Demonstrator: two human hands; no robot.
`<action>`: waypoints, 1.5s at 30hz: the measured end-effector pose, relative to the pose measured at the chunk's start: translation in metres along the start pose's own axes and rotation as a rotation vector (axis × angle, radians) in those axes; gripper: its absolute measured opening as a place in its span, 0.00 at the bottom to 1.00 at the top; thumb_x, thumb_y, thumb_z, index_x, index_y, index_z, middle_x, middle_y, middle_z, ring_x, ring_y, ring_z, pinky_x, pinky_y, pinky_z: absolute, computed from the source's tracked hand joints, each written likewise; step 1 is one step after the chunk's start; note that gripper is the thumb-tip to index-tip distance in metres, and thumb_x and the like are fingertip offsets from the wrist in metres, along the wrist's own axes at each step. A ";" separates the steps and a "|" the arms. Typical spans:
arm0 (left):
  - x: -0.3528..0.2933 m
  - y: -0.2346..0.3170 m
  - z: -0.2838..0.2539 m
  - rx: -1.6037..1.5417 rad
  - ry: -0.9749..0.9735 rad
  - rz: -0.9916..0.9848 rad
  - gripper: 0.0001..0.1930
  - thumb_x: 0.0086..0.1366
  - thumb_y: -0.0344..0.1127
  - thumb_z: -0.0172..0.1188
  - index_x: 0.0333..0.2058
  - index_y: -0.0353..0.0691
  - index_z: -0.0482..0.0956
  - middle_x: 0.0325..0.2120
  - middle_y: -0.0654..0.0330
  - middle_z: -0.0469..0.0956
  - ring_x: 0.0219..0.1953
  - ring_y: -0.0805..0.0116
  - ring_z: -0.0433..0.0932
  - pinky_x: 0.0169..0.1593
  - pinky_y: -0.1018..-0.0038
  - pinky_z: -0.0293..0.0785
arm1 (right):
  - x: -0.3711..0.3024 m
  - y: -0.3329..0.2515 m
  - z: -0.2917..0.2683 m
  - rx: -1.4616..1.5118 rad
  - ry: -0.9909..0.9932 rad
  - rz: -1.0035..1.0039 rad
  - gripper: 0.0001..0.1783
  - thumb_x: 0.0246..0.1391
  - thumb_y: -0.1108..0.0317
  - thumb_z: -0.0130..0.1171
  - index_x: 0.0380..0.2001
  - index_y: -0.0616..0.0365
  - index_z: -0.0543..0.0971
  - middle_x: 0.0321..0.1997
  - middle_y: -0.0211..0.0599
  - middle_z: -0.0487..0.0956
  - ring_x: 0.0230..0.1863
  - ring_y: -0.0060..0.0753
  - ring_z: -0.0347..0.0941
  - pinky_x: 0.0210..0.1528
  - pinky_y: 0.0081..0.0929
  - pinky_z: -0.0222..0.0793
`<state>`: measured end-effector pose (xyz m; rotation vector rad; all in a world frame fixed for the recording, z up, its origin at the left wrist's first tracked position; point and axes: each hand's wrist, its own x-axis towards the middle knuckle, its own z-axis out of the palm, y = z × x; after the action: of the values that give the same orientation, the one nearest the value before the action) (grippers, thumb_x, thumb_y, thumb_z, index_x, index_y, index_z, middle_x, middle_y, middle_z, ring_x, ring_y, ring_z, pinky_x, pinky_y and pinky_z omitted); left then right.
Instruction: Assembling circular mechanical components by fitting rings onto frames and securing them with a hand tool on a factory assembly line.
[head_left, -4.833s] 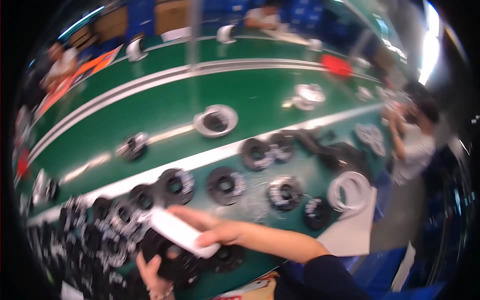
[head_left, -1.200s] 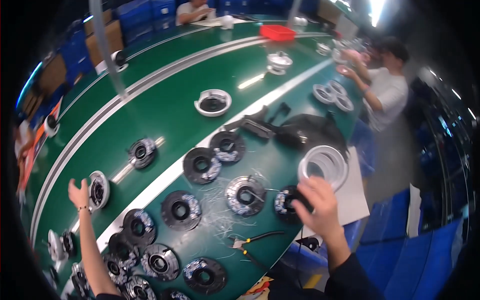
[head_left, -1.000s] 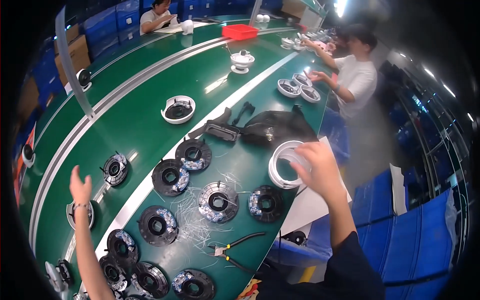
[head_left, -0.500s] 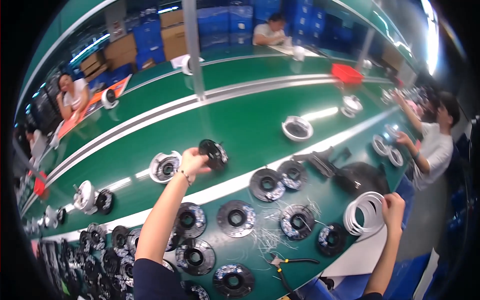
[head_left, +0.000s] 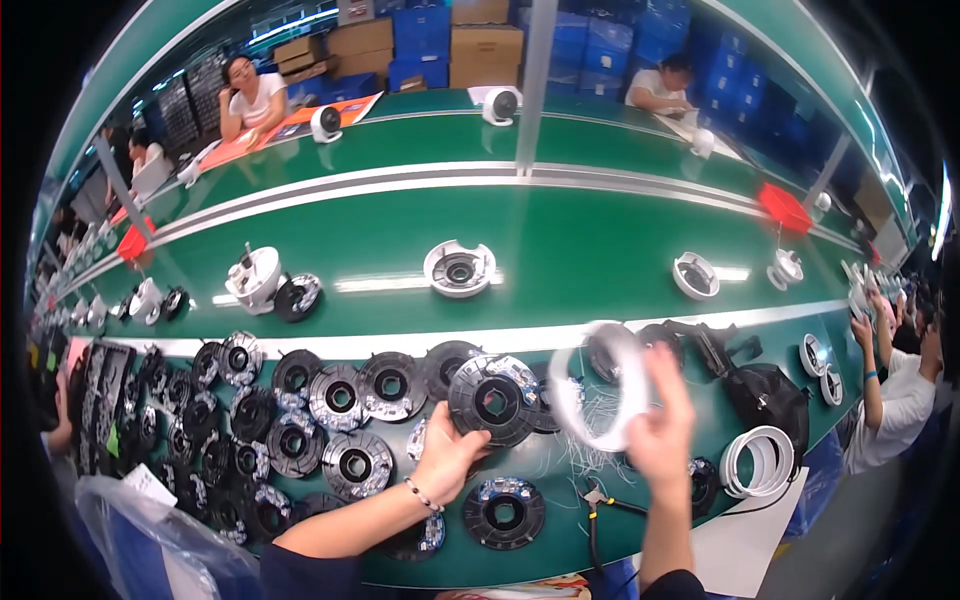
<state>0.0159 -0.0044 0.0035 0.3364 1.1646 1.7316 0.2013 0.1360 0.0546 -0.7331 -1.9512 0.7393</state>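
In my left hand (head_left: 450,462) is a round black plastic disc (head_left: 492,402) with a hole in its middle and circuit boards along its rim, tilted toward me above the table's near part. My thumb lies over its lower edge. My right hand (head_left: 662,430) grips a white ring (head_left: 562,395), smeared by motion, just to the right of the disc and apart from it. A stack of white rings (head_left: 757,462) rests on the table to the right of that hand. Below, cutting pliers (head_left: 593,515) lie near several cut white ties (head_left: 575,460).
Many similar black discs (head_left: 358,465) cover the table's left side. Beyond them runs a green belt (head_left: 370,235) with white housings (head_left: 460,270). A black bag (head_left: 765,400) lies at right. Co-workers sit across the belt, and another person (head_left: 890,400) stands at right.
My left hand has brought the black disc back from over the belt. My right hand has lifted a white ring off the stack and moved left. The view has swung left.
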 end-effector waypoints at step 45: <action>-0.066 0.016 -0.034 0.052 -0.041 0.216 0.28 0.51 0.17 0.50 0.53 0.34 0.58 0.48 0.59 0.66 0.49 0.72 0.66 0.52 0.74 0.63 | -0.014 -0.062 0.081 0.234 -0.608 -0.116 0.61 0.26 0.55 0.67 0.60 0.68 0.44 0.61 0.56 0.54 0.60 0.47 0.55 0.59 0.35 0.50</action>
<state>0.0155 -0.0796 0.0175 0.5438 1.1805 1.8734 0.1230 0.0692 0.0585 -0.2584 -2.3602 1.1935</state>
